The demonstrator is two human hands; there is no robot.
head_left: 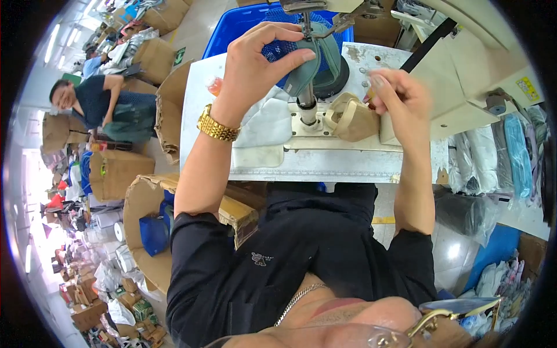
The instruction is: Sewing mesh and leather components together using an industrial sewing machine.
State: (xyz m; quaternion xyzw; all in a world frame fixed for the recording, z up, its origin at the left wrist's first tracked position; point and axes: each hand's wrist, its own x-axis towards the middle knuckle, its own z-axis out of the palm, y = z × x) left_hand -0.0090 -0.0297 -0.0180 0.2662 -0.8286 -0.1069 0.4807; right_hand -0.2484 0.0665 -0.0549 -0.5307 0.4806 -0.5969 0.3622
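Note:
My left hand [261, 61] grips a green fabric piece [306, 75] joined to blue mesh [277, 49] at the needle [307, 20] of a white post-bed sewing machine [444, 84]. My right hand [399, 98] is right of the post [304, 95], slightly blurred, its fingers closed around a small yellowish and dark object that I cannot make out. A beige fabric piece [352, 119] lies on the machine base between the post and my right hand. White padded fabric [261, 124] lies left of the post, near a small orange-red item [214, 86].
A blue crate [216, 35] is behind the worktable [203, 165]. Open cardboard boxes [139, 226] stand left of me. A person [87, 104] in dark clothing holds dark green material beyond them. Bagged fabric rolls [493, 156] are stacked at the right; piled goods [104, 272] fill the far left.

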